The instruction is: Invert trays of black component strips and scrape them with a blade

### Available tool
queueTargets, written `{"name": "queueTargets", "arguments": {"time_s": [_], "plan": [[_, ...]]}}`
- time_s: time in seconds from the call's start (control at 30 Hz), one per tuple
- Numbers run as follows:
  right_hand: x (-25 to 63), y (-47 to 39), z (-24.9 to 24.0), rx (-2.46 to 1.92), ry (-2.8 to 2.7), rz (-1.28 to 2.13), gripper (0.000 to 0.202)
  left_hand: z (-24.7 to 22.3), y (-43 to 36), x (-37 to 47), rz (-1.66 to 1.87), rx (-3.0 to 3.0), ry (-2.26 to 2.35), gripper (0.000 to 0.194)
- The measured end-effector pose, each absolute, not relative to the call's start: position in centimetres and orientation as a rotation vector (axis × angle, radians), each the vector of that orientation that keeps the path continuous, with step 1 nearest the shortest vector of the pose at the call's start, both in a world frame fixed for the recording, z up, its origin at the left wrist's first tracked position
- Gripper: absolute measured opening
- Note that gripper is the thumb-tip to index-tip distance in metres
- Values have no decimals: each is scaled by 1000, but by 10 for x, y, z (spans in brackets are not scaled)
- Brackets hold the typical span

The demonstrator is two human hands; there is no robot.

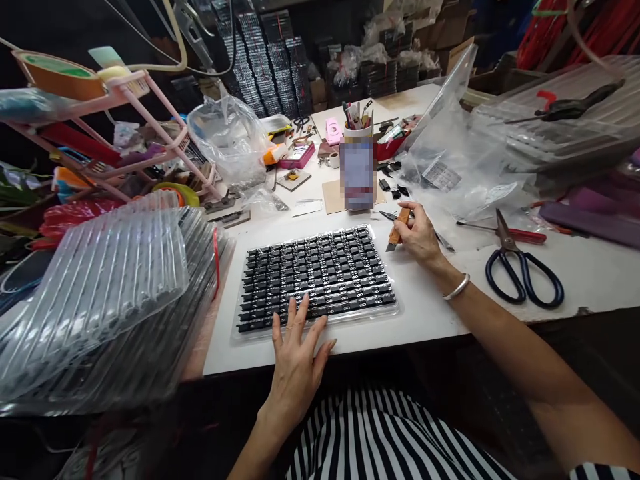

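Note:
A clear plastic tray (395, 311) lies on the white table, filled with rows of small black electronic parts (310, 273). My left hand (299, 347) rests with spread fingers on the tray's front edge and the nearest rows. Just right of the tray, my right hand (419, 233) is closed around an orange utility knife (399, 227). Its blade points down toward the table, apart from the tray. Behind that hand lies a dark pointed tool (387, 215), partly hidden by the knife and fingers.
Dark-handled scissors (523, 267) and a red-handled screwdriver (525, 236) lie at right. Stacked clear trays (105, 267) and a pink rack (165, 143) stand at left. A propped-up phone (357, 173), a pen cup (358, 130) and plastic bags (450, 147) are behind.

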State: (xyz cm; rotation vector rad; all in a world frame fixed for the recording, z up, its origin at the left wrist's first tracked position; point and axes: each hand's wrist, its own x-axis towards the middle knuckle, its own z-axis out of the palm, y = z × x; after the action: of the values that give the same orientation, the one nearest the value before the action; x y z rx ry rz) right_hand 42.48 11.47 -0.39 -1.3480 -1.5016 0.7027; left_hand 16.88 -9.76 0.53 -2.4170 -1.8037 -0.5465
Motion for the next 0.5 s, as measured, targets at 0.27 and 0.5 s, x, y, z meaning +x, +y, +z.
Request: {"name": "queueTargets", "arguments": {"time_s": [0.27, 0.5], "plan": [[424, 115, -3, -1400, -1402, 768, 48, 3, -112, 137, -568, -2288, -1919, 30], [427, 115, -4, -1423, -1388, 782, 51, 2, -122, 109, -598, -2172, -2047, 28]]}}
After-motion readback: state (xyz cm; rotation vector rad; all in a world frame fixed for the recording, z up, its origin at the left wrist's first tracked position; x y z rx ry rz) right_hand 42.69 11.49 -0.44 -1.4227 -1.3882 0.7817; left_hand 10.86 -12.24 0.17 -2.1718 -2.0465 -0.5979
